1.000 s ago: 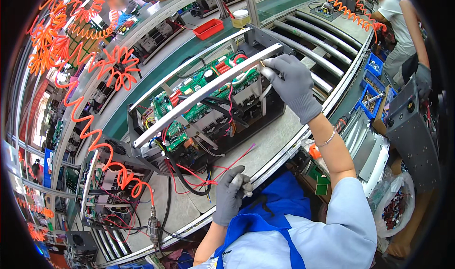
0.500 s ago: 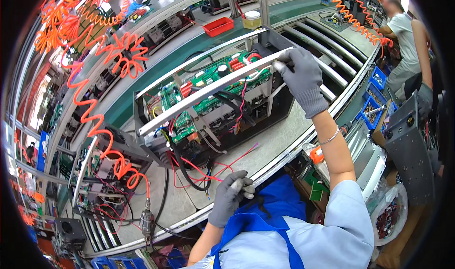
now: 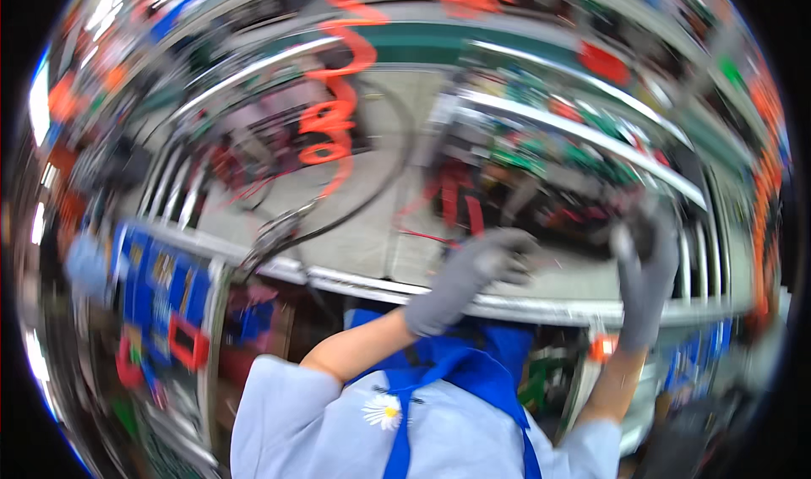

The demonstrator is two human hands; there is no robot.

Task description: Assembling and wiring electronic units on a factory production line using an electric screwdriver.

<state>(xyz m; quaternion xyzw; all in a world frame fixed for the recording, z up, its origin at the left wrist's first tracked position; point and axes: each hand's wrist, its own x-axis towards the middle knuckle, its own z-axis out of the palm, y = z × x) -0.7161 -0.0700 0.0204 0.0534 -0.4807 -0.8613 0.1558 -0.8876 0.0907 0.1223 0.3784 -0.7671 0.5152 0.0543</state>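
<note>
My gloved left hand hovers over the front edge of the bench, its fingers loosely bent and apart, with nothing visible in them. My gloved right hand is by the right front of an opened metal chassis; motion smears its fingers, so contact or a hold cannot be made out. Green circuit boards fill the chassis, with a pale metal rail running along its top. Red wires hang from its left front, close to my left hand. The whole picture is blurred.
A coiled orange air hose hangs down to a metal air tool at the bench's left front. Behind it stands another opened unit. Rollers flank the bench top. A red tray sits at the back right.
The view has swung left, bringing the air tool and second unit nearer the middle. My right hand has left the chassis's top rail and come down to its front. My left hand's fingers have opened out.
</note>
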